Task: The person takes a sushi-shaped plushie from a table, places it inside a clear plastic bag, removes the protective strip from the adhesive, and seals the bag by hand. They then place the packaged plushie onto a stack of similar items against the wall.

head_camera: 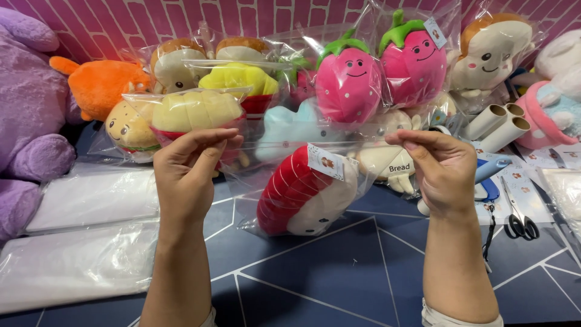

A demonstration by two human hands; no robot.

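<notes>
A clear plastic bag [357,181] hangs between my two hands, above the dark blue table [339,272]. Inside it lies a red and white plush toy [302,194] with a paper tag [325,162] at its top. My left hand [190,172] pinches the bag's upper left corner. My right hand [442,166] pinches the upper right corner. Both hands are raised, palms turned away from me.
Bagged plush toys stand at the back: pink strawberries [350,82], yellow and red ones [196,112], a toast shape [487,51]. A purple plush [30,115] fills the left. Stacked clear bags [78,242] lie left. Cardboard tubes [502,124] and scissors [519,215] lie right.
</notes>
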